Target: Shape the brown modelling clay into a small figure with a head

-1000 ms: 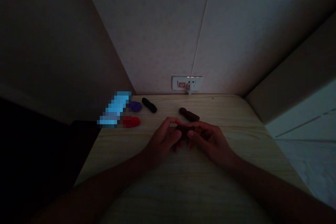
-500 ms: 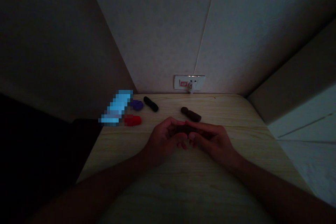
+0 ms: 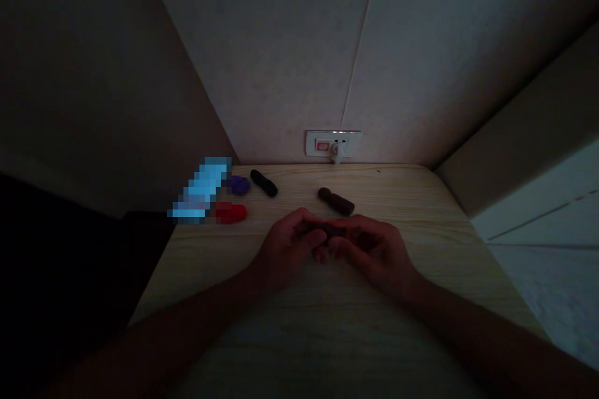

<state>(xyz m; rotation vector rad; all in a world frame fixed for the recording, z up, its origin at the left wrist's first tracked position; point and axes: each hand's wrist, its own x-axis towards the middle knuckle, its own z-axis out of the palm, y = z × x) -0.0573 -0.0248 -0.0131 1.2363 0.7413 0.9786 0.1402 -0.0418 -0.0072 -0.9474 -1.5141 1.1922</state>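
Observation:
In dim light, my left hand (image 3: 287, 246) and my right hand (image 3: 374, 249) meet over the middle of a pale wooden table (image 3: 327, 324). Both have their fingers curled round a small dark brown lump (image 3: 334, 232) held between them, just above the tabletop. A second dark brown roll (image 3: 336, 201) lies on the table just beyond my hands, apart from them.
To the left rear lie a red piece (image 3: 230, 213), a purple piece (image 3: 238, 185), a black roll (image 3: 264, 182) and a blurred blue object (image 3: 201, 192). A wall socket (image 3: 333, 143) with a plug sits at the back wall. Walls close in left and right.
My fingers have shifted round the dark lump, closing tighter on it; both hands stay in the same spot. The view has swayed slightly.

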